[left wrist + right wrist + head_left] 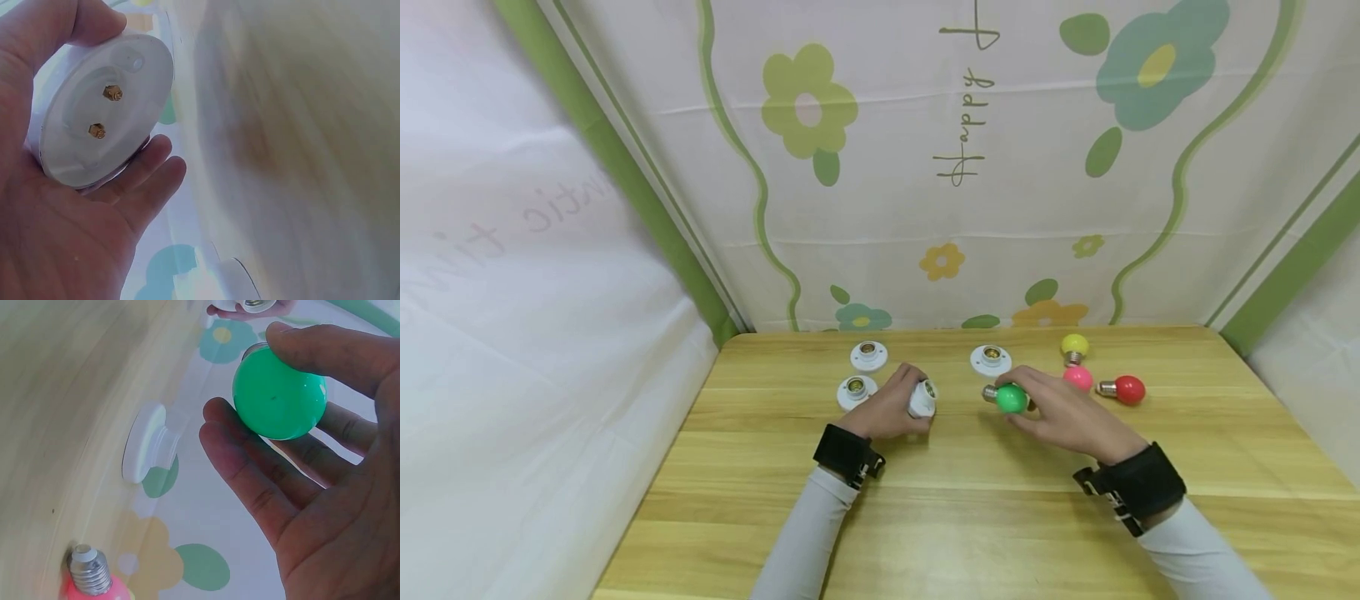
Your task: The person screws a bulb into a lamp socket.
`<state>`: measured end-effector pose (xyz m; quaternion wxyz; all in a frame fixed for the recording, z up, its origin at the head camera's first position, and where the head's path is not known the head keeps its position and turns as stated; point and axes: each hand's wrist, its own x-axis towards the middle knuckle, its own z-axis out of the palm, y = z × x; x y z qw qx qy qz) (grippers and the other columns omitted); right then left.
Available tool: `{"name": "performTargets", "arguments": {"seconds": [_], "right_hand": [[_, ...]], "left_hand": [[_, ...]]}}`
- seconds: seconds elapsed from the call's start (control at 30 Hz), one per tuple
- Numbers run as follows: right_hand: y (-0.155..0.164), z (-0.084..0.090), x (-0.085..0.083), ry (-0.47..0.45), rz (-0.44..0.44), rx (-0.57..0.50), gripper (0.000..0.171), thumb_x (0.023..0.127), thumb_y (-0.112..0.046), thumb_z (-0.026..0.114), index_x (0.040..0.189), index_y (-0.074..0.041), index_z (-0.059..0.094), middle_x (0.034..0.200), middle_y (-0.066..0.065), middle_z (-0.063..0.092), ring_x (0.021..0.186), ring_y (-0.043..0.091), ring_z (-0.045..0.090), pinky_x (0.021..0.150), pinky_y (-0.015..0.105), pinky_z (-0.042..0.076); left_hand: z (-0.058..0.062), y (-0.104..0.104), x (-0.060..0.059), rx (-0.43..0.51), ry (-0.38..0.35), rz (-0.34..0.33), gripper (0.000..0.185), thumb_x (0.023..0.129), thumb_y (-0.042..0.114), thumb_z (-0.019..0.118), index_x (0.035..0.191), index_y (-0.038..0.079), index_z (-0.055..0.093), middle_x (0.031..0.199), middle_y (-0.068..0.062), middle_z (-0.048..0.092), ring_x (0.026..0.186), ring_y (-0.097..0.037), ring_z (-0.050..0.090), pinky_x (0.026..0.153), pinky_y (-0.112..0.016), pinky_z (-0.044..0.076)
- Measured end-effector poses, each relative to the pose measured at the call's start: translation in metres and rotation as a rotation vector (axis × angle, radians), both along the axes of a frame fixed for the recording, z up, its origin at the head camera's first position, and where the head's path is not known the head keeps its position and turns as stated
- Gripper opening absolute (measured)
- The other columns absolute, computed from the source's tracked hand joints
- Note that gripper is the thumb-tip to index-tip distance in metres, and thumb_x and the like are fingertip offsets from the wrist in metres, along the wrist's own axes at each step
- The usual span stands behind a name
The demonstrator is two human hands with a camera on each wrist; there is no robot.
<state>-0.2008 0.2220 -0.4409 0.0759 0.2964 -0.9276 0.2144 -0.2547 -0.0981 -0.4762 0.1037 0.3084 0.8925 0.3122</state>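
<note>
"Happy" (964, 125) reads on the backdrop. The left hand (891, 408) grasps a white socket (922, 398), apparently unmarked; the right hand (1063, 412) pinches a glossy green bulb (1011, 398) above the counter (970, 500).

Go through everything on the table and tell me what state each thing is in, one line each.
Green bulb: held in right hand, not screwed in.
Held socket: gripped by left hand, empty, tilted off the table.
Far left socket: on table, empty.
Near left socket: on table, empty.
Right socket: on table, empty.
Yellow bulb: loose on table.
Pink bulb: loose on table.
Red bulb: lying on its side.
</note>
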Motion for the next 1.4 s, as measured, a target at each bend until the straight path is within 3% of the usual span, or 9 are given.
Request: {"name": "performTargets", "arguments": {"seconds": [0.23, 0.47, 0.9, 1.4], "right_hand": [[-0.004, 0.002, -0.002, 0.016, 0.010, -0.004, 0.048, 0.090, -0.015, 0.085, 0.132, -0.017, 0.064, 0.123, 0.000, 0.071, 0.101, 0.012, 0.069, 0.085, 0.038, 0.062], [-0.007, 0.004, -0.004, 0.011, 0.017, -0.017, 0.047, 0.090, -0.014, 0.085, 0.131, -0.018, 0.064, 0.123, 0.000, 0.071, 0.107, 0.016, 0.071, 0.087, 0.042, 0.062], [-0.010, 0.006, -0.007, 0.047, 0.049, -0.045, 0.045, 0.090, -0.014, 0.085, 0.130, -0.017, 0.064, 0.125, 0.002, 0.070, 0.109, 0.018, 0.071, 0.091, 0.043, 0.062], [-0.018, 0.009, -0.009, 0.070, 0.069, -0.064, 0.050, 0.088, -0.010, 0.087, 0.131, -0.012, 0.063, 0.120, 0.004, 0.072, 0.105, 0.018, 0.071, 0.089, 0.044, 0.063]], "left_hand": [[0.002, 0.000, 0.001, 0.013, -0.020, 0.004, 0.060, 0.091, 0.023, 0.078, 0.140, 0.010, 0.048, 0.138, -0.007, 0.047, 0.106, -0.015, 0.054, 0.087, -0.026, 0.052], [0.005, 0.001, 0.003, 0.009, -0.025, 0.004, 0.060, 0.091, 0.023, 0.079, 0.140, 0.011, 0.048, 0.139, -0.007, 0.048, 0.106, -0.015, 0.054, 0.088, -0.026, 0.052], [0.008, 0.004, 0.006, -0.017, 0.015, -0.013, 0.063, 0.092, 0.026, 0.077, 0.146, 0.010, 0.050, 0.147, -0.008, 0.046, 0.110, -0.015, 0.054, 0.090, -0.025, 0.051], [0.013, 0.006, 0.009, -0.024, 0.059, -0.031, 0.059, 0.092, 0.029, 0.076, 0.143, 0.011, 0.052, 0.142, -0.007, 0.047, 0.109, -0.015, 0.054, 0.087, -0.024, 0.052]]}}
